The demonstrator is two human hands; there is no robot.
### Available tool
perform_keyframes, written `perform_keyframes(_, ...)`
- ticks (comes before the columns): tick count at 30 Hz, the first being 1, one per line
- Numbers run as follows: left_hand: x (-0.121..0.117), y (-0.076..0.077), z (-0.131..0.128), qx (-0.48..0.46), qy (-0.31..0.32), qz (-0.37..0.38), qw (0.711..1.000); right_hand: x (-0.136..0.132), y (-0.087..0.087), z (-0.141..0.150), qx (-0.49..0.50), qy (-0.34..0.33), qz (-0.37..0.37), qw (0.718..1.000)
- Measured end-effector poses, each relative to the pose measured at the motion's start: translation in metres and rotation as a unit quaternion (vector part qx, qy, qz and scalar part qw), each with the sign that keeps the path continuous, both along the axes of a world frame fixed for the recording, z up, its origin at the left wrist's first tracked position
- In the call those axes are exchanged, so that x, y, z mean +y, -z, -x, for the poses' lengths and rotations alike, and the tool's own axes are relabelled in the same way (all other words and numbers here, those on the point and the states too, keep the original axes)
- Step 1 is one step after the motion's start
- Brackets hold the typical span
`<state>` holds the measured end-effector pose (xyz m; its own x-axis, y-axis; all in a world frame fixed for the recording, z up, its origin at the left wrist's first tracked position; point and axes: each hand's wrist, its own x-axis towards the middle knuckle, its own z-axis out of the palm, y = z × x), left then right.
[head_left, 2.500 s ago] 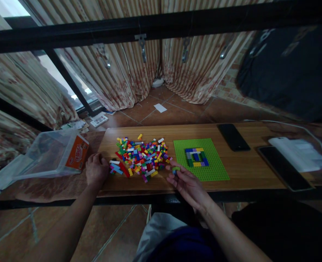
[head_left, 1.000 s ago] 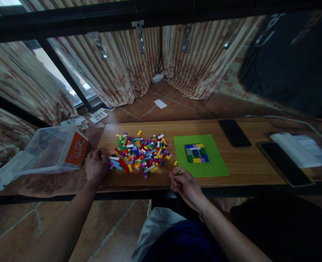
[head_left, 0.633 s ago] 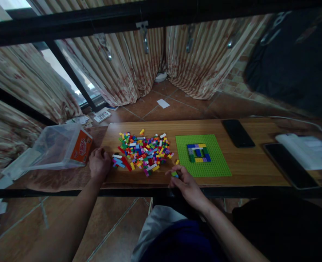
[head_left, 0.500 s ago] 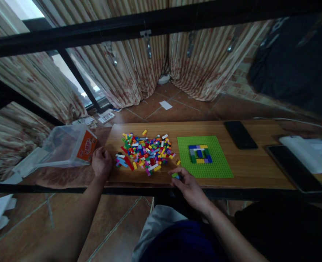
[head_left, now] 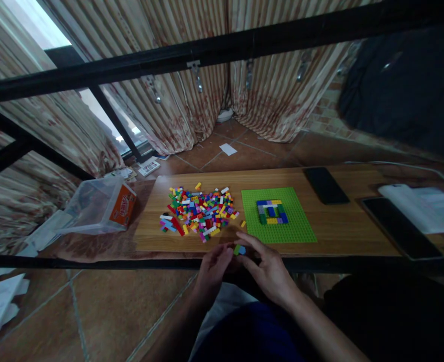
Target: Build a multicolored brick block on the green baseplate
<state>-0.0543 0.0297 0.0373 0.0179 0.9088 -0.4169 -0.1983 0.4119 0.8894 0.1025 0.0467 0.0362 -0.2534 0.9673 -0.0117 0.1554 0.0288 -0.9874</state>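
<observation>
My right hand (head_left: 269,269) has its fingers closed around a small pair of building bricks (head_left: 239,250), one lime green and one light blue, just above the table's front edge. From the left, my left hand (head_left: 212,269) meets them, its fingertips pinched at the green end. Whether the two bricks are joined is too small to tell. Beyond my right hand lies a green baseplate (head_left: 301,229) bearing a square ring of bricks (head_left: 272,221) in blue, yellow, green and purple, with a blue piece inside. Left of it spreads a pile of loose mixed bricks (head_left: 203,211).
A clear plastic tub (head_left: 90,206) with an orange label stands at the left. Two dark phone-like devices (head_left: 326,186) and a white object (head_left: 420,206) lie on the wooden table (head_left: 150,229) at the right. One yellow brick (head_left: 243,223) sits beside the baseplate.
My left hand has moved right from beside the tub to meet my right hand at the green and blue bricks. The right hand has shifted slightly toward the front edge. The view has tilted slightly.
</observation>
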Motion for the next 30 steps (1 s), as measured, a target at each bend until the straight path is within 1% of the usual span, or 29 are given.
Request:
perform_keyframes(1,-0.002,-0.001,-0.007,-0.028,0.012,0.018,0.999,-0.003,-0.001,-0.002,-0.004,-0.002,-0.01,1.0)
perform_keyframes(3,-0.002,-0.002,-0.011,-0.063,0.032,0.043,0.997,-0.007,-0.001,-0.006,-0.007,0.004,-0.023,1.0)
perform_keyframes(7,0.001,-0.002,-0.008,-0.117,0.052,0.098,0.987,-0.013,0.004,-0.012,0.016,0.048,-0.019,0.999)
perform_keyframes(9,0.001,0.001,-0.009,-0.132,0.056,0.121,0.982,-0.015,0.007,-0.015,0.025,0.054,-0.027,0.998)
perform_keyframes(12,0.0,0.003,-0.012,-0.137,0.083,0.125,0.979,-0.018,0.009,-0.018,0.017,0.039,-0.034,0.999)
perform_keyframes(18,0.004,-0.001,-0.018,-0.12,0.137,0.109,0.977,-0.02,0.008,-0.027,-0.003,0.012,-0.014,1.0)
perform_keyframes(25,0.01,0.008,-0.017,-0.105,0.168,0.116,0.973,-0.016,0.016,-0.039,-0.011,0.006,0.002,1.0)
perform_keyframes(27,0.012,0.01,-0.017,-0.109,0.179,0.131,0.969,-0.012,0.02,-0.046,-0.021,0.018,-0.001,1.0)
perform_keyframes(30,0.016,0.012,-0.02,-0.108,0.173,0.146,0.968,-0.002,0.026,-0.06,-0.056,0.075,-0.014,0.995)
